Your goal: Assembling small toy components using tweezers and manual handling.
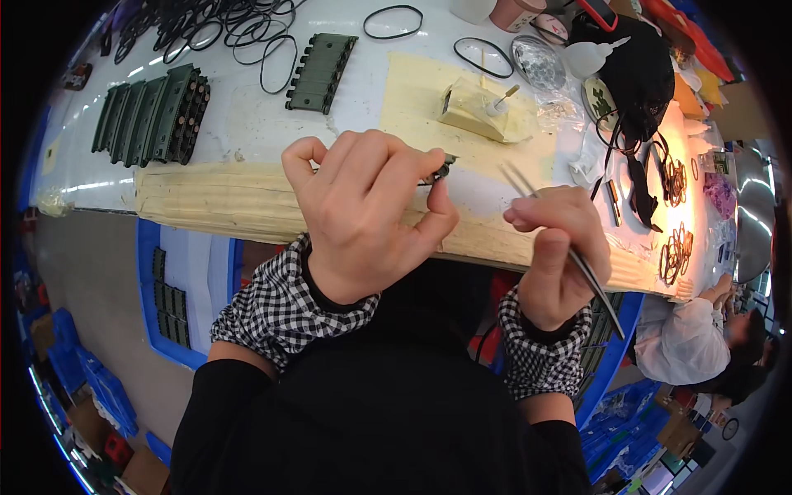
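Note:
My left hand (363, 210) is raised over the near edge of the table, thumb and index finger pinching a small dark part (445, 170) that is mostly hidden by the fingers. To its right, my right hand (569, 247) is closed around metal tweezers (600, 293). Their thin tips point up and left, a short way apart from the dark part. Beyond my left hand lies a dark green ribbed plastic piece (322, 74). A row of similar green pieces (148, 120) stands close together at the far left.
Black rubber rings (393, 22) lie at the back. A tape-covered block (478, 111) with a small stick sits beyond my right hand, near a white squeeze bottle (590, 58). Blue trays (148, 285) with green pieces flank me below the table. Another person (685, 342) is at the right.

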Demonstrator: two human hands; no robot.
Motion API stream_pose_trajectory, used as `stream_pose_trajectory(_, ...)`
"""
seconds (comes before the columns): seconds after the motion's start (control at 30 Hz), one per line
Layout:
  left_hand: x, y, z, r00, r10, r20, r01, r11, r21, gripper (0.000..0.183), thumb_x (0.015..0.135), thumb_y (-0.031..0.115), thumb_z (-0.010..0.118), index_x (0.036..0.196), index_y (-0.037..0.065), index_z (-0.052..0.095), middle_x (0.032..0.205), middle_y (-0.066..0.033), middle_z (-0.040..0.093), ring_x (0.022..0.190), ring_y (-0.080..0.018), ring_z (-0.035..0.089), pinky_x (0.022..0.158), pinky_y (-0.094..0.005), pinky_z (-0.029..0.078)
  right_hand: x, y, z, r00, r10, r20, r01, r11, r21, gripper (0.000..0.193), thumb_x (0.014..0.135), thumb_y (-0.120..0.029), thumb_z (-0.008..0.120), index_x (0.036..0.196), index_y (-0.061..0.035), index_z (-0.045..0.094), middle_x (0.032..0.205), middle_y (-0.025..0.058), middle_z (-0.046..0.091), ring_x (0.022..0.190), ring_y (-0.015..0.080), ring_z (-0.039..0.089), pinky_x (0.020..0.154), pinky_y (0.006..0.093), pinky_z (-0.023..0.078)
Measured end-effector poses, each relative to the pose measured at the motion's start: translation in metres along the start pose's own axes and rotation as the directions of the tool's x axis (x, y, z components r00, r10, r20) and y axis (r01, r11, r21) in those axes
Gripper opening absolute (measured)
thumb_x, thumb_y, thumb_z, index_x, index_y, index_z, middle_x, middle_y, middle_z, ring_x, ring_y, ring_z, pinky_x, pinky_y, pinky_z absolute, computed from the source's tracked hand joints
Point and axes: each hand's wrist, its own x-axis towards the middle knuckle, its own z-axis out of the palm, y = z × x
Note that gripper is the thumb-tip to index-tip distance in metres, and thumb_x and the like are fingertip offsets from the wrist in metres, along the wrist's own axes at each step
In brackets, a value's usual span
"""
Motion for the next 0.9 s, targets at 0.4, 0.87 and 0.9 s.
stream_pose_trajectory(0.4, 0.021, -0.014, 0.02, 0.996, -0.03, -0.078, 0.031, 1.0, 0.006, 0.022, 0.061, 0.012, 0.068, 0.083, 0.01, 0.066, 0.078, 0.0022, 0.06, 0.072, -0.0154, 0.053, 0.079, -0.0333, 0.028, 0.065, 0.045, 0.003, 0.997, -0.074, -0.024, 0.05, 0.847, -0.53, 0.01, 0.08, -0.007, 0.072, 0.087, -0.0035, 0.067, 0.075, 0.0091, 0.063, 0.071, 0.0248, 0.058, 0.064, 0.0334, 0.046)
stream_pose_trajectory(0.87, 0.019, -0.012, 0.02, 0.996, 0.012, -0.087, -0.015, 0.999, -0.042, 0.025, 0.06, 0.013, 0.07, 0.085, 0.01, 0.066, 0.076, 0.001, 0.06, 0.069, -0.016, 0.053, 0.077, -0.0328, 0.029, 0.05, 0.014, 0.023, 0.925, 0.38, 0.001, -0.344, 0.836, 0.428, 0.013, 0.098, -0.009, 0.053, 0.101, 0.0033, 0.054, 0.088, 0.0075, 0.063, 0.084, 0.0135, 0.066, 0.078, 0.0252, 0.054)
stream_pose_trajectory(0.9, 0.019, -0.012, 0.021, 0.996, 0.015, -0.093, -0.018, 0.999, -0.041, 0.025, 0.06, 0.013, 0.07, 0.085, 0.01, 0.066, 0.076, 0.0011, 0.06, 0.069, -0.0159, 0.053, 0.077, -0.0328, 0.029, 0.05, 0.015, 0.023, 0.925, 0.38, 0.008, -0.346, 0.836, 0.426, 0.012, 0.099, -0.009, 0.053, 0.101, 0.0034, 0.054, 0.087, 0.0075, 0.063, 0.084, 0.0136, 0.066, 0.078, 0.0255, 0.055)
